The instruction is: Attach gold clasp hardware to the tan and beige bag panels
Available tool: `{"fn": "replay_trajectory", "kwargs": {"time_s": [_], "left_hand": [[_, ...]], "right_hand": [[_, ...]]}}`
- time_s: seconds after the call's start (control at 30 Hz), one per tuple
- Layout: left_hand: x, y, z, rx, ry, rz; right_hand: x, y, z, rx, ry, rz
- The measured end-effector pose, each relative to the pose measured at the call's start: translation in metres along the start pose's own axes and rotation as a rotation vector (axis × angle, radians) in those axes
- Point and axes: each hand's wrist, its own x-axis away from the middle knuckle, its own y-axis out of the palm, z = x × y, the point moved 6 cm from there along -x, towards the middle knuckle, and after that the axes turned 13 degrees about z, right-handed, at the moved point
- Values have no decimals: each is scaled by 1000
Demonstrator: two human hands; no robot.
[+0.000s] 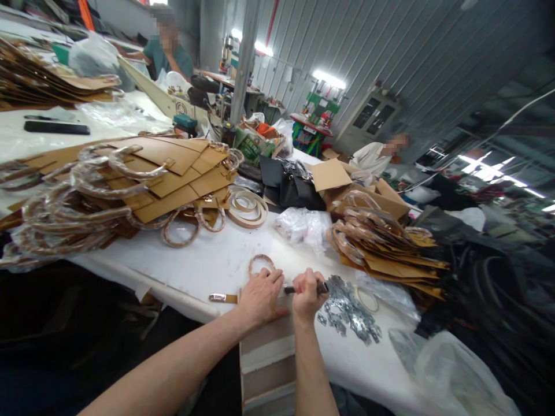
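Note:
My left hand (262, 296) lies with its fingers stretched over a work piece at the table's near edge, mostly hidden beneath it. A tan strap with a metal end (219, 297) sticks out to its left, and a plastic-wrapped round handle (261, 257) shows just beyond the fingers. My right hand (307, 292) is closed around a slim dark tool (322, 287), whose other end points toward my left hand. Its exact kind cannot be made out. Right of that hand lies a heap of small metal plates (349, 309).
Stacks of tan bag panels with wrapped handles stand left (173, 164) and right (390, 254). A coiled pale strip (248, 208), clear plastic (303, 225), black bags (299, 188) and an open carton (368, 196) lie beyond. A pale, ridged block (266, 370) is below my hands. Two people sit farther off.

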Motion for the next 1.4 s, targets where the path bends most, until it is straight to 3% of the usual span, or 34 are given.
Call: {"fn": "replay_trajectory", "kwargs": {"time_s": [0.2, 0.33, 0.47, 0.57, 0.67, 0.87, 1.4], "left_hand": [[24, -43, -20, 232, 279, 36], [56, -68, -57, 284, 176, 133], [76, -64, -79, 322, 32, 159], [79, -57, -83, 333, -14, 148], [77, -56, -84, 325, -23, 150], [74, -57, -84, 308, -14, 177], [74, -55, -83, 284, -45, 133]], "right_hand": [[-8, -31, -28, -195, 76, 113], [-1, -33, -47, -214, 124, 140], [18, -2, -51, -186, 213, 133], [38, 27, -45, -201, 258, 62], [56, 43, -39, -278, 249, -5], [75, 40, -37, -317, 169, 32], [111, 49, -44, -164, -101, 87]]}}
